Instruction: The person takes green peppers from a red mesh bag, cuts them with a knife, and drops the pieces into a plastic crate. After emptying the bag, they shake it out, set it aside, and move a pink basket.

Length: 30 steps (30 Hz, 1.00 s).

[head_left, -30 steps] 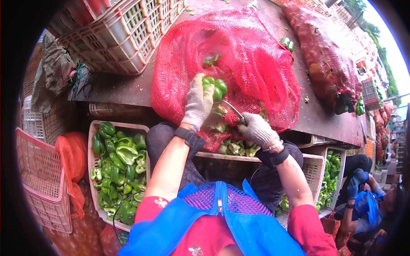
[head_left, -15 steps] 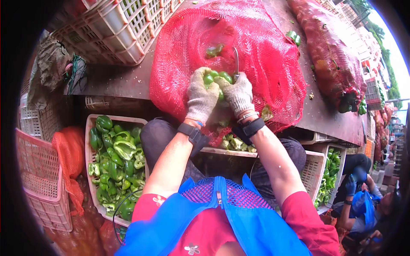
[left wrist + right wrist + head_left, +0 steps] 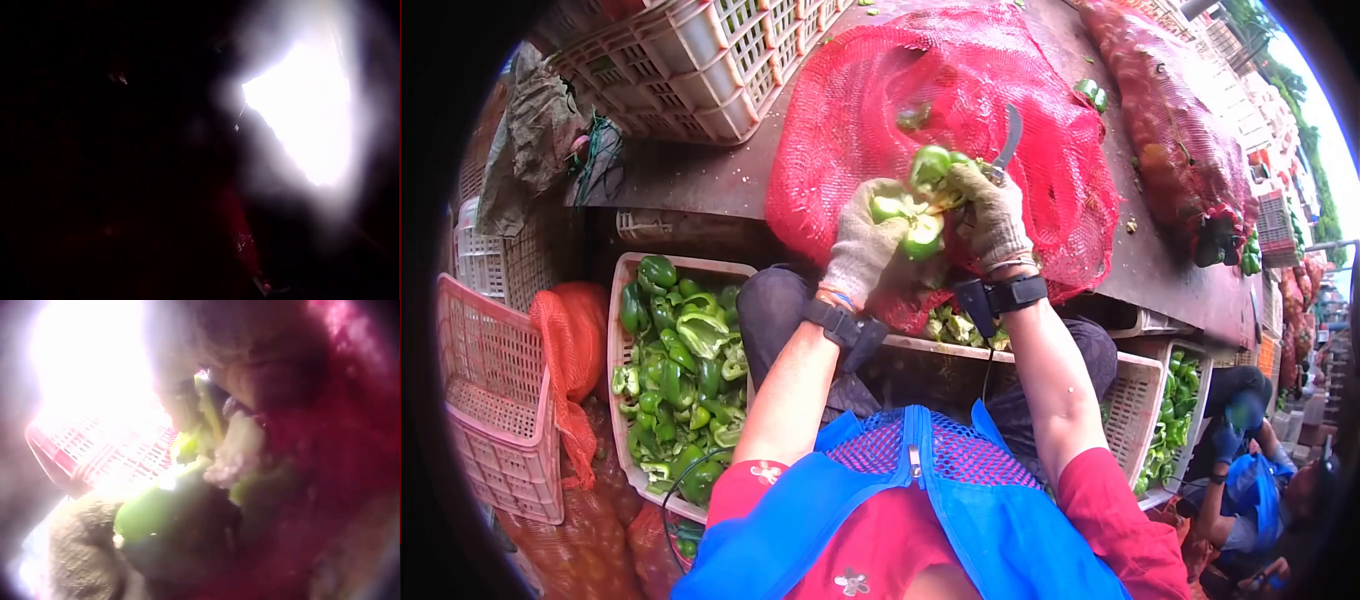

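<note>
- Centrally, left hand (image 3: 868,238): gloved, at mid-frame; fingers curled about the left side of a green pepper (image 3: 921,212).
- Right hand (image 3: 997,218): gloved, just right of the pepper; fingers closed round the knife (image 3: 1008,140), thumb side touching the pepper's upper right. Blade is curved and points to the top of the frame; handle mostly hidden by the glove.
- Pepper: centre of frame, between both hands, split apart, pale inside showing. Right wrist view agrees: green flesh and a pale core, blurred by glare. Left wrist view: dark with one bright patch, contents illegible.
- Net bag (image 3: 1050,190): red, behind the hands, upper centre, on the table (image 3: 700,185). Green pieces visible through the mesh.
- Scrap crate (image 3: 940,348): below the hands, centre; pale green pieces at its rim.
- Left bin (image 3: 614,330): lower left of centre, filled with whole and cut green peppers.
- Right bin (image 3: 1190,352): lower right, green pieces inside.
- Tall crate (image 3: 700,75): upper left, on the table.
- Sack (image 3: 1165,130): upper right, red mesh, full; one loose pepper (image 3: 1090,94) just left of it.
- Far left: pink crate (image 3: 500,480), orange net (image 3: 572,335) over its right edge.
- Second person (image 3: 1250,490): lower right edge, blue gloves.
</note>
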Motion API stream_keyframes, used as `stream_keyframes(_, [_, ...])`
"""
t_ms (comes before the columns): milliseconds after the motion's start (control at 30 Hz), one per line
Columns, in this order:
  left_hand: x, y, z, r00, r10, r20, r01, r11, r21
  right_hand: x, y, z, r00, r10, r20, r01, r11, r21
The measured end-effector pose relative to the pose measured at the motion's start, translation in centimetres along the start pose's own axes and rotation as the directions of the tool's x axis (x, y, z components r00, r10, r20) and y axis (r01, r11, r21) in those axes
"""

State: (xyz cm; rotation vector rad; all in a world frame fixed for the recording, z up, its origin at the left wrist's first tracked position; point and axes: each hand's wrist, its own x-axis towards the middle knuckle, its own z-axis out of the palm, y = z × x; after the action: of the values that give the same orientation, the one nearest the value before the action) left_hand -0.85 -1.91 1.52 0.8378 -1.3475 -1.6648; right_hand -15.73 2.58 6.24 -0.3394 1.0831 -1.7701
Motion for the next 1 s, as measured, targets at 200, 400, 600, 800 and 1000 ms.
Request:
stream_keyframes(200, [-0.7, 1.2, 1.4, 0.993, -0.117, -0.023, 0.087, 0.841, -0.534, -1.5, -0.6, 0.7, 0.942, -0.274, -0.194, 0.244, 0.956, -0.165])
stream_keyframes(400, [-0.9, 0.0, -1.8, 0.899, -0.171, -0.402, -0.015, 0.908, -0.418, 1.2, -3.4, -0.6, 0.704, -0.529, -0.473, 0.392, 0.846, -0.362])
stream_keyframes(600, [-1.6, 0.9, -2.8, 0.974, -0.075, -0.213, -0.081, 0.763, -0.641, -1.2, -6.0, 2.4, 0.998, -0.034, -0.052, 0.027, 0.991, -0.129])
stream_keyframes(800, [-1.4, 0.8, -3.8, 0.973, 0.029, 0.23, 0.205, 0.351, -0.914, -4.9, -7.3, 1.3, 0.915, 0.214, 0.342, -0.357, 0.824, 0.44])
stream_keyframes(1000, [0.0, 0.3, -2.1, 0.887, 0.072, 0.457, 0.426, 0.258, -0.867, -13.1, -12.9, -5.7, 0.98, -0.019, 0.199, -0.082, 0.869, 0.487])
